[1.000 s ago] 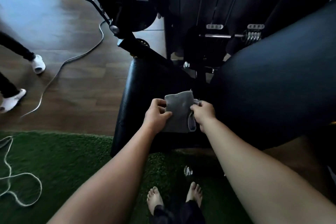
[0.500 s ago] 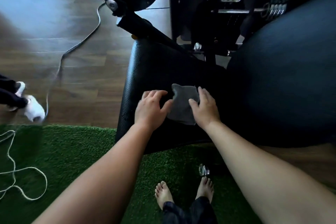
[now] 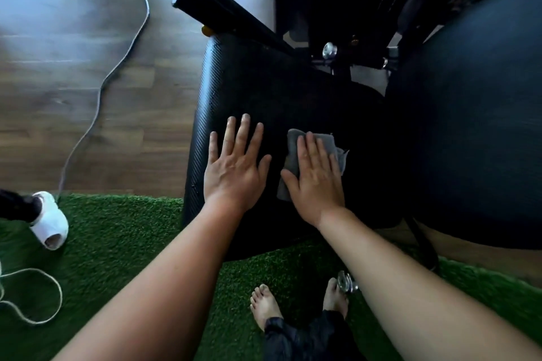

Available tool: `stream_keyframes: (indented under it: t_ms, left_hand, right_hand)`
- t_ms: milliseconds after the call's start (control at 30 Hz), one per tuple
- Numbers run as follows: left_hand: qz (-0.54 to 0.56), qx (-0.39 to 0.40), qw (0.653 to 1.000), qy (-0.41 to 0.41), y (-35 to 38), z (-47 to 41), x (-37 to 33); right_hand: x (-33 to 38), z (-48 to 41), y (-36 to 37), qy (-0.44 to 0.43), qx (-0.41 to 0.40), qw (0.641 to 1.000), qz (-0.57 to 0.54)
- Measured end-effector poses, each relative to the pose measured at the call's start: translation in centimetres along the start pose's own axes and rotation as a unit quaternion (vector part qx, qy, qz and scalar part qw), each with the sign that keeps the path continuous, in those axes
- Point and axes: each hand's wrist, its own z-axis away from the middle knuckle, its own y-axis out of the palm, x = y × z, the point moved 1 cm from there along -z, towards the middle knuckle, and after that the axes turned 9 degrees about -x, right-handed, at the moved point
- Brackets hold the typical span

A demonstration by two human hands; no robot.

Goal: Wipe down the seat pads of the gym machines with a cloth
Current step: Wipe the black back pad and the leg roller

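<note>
Green turf (image 3: 123,246) lies nearest, under the person's bare feet (image 3: 265,306), and from there both arms reach forward to the black seat pad (image 3: 264,91). On it the right hand (image 3: 315,179) lies flat, fingers spread, pressing the grey cloth (image 3: 337,145) to the pad's middle rather than gripping it. The left hand (image 3: 234,167) rests open and empty just beside, palm down on bare vinyl, holding nothing. To wipe well, the person would likely keep the palm's weight on the cloth, sweep in overlapping strokes from the near edge to the far one, and move the left hand aside so no strip is missed. Beyond, the machine frame (image 3: 234,17) crosses the pad's far end, so strokes there should shorten. A larger pad (image 3: 475,126) waits to the right.
</note>
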Motion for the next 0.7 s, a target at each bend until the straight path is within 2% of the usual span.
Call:
stream_keyframes:
  t_ms: [133,267,367,500,600,700]
  left_hand:
    - [-0.013,-0.027,1.000,0.004,0.7,0.1,0.0]
    - [-0.023,-0.039,0.999,0.003,1.1,0.0,0.2]
    - [-0.031,-0.038,0.999,-0.003,1.1,0.1,0.0]
    - [-0.043,-0.042,0.998,-0.006,1.0,0.3,-0.2]
    - [-0.051,-0.046,0.998,-0.009,1.0,0.3,-0.3]
    - [-0.059,-0.048,0.997,-0.010,1.0,0.3,-0.3]
  right_hand:
    - [0.2,-5.3,-1.2,-0.012,0.032,0.999,0.013]
    - [0.8,-8.7,-1.0,-0.035,0.000,0.999,0.002]
    - [-0.6,-5.2,-0.5,-0.096,-0.017,0.995,-0.013]
    - [-3.9,0.8,0.2,-0.168,0.006,0.986,-0.005]
    - [-4.1,-3.8,-0.1,-0.157,-0.004,0.988,-0.008]
    - [-2.0,-12.5,-1.1,-0.099,-0.036,0.994,-0.009]
